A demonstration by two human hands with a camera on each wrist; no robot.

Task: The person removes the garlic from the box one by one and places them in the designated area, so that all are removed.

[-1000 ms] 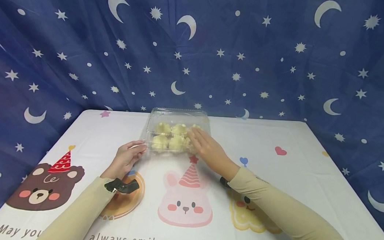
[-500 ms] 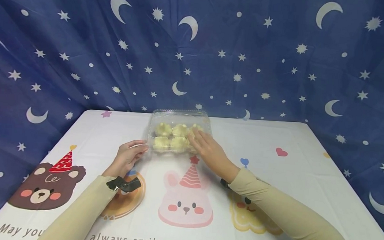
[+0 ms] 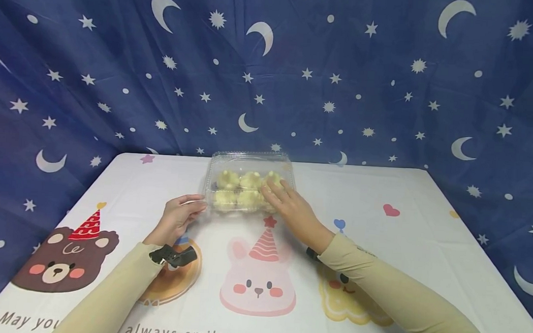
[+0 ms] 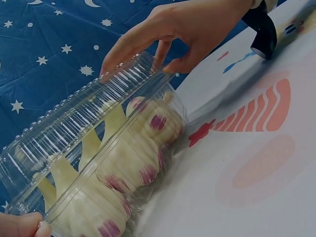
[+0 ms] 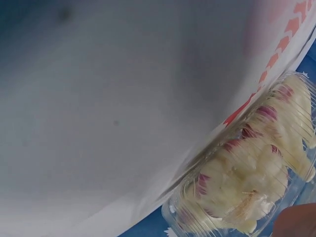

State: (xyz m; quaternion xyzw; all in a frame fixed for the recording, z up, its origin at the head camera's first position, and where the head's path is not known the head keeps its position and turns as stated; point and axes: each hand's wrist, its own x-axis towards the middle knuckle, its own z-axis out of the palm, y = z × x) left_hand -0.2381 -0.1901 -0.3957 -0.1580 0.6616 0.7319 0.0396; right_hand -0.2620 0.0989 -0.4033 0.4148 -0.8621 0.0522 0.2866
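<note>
A clear plastic clamshell box point(image 3: 248, 158) holds several garlic bulbs point(image 4: 131, 158), pale with purple streaks and thick stems, in two rows. Its ribbed lid point(image 4: 79, 116) lies over them. At the box's near left corner, my left hand point(image 3: 177, 217) pinches the edge between thumb and fingertips, which peek into the left wrist view's lower corner. My right hand point(image 3: 295, 211) lies over the right front of the lid, its fingers stretched across it and its thumb at the front rim. That hand hides part of the rightmost bulbs. Only a bit of finger point(image 5: 298, 222) shows in the right wrist view.
The box stands near the back of a table with a white printed cloth point(image 3: 347, 192), showing a bear, a rabbit and lettering. Behind it hangs a dark blue curtain point(image 3: 288, 112) with moons and stars. Black straps point(image 3: 174, 256) circle the wrists.
The lid's front edge has sunk slightly under my right hand, whose fingertips have come down a little with it. My left hand keeps its place at the corner.
</note>
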